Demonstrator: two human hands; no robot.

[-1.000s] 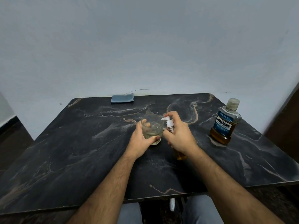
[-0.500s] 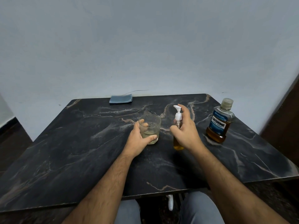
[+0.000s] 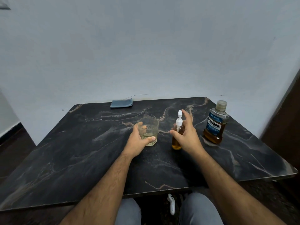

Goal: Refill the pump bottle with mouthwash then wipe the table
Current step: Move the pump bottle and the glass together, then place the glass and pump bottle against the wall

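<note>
Right hand (image 3: 186, 135) is seen released beside the upright, capped pump bottle (image 3: 177, 137), left hand (image 3: 138, 140) grasping the glass (image 3: 148, 133); refilling is judged done, cloth (image 3: 121, 103) untouched, surface (image 3: 81, 151) unwiped.

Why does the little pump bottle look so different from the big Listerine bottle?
The pump bottle is slim with a white pump top; the Listerine bottle is wider, with a flat cap and blue label. The right hand is at the pump bottle; nobody touches the Listerine bottle. Both stand upright, holding amber liquid.
</note>
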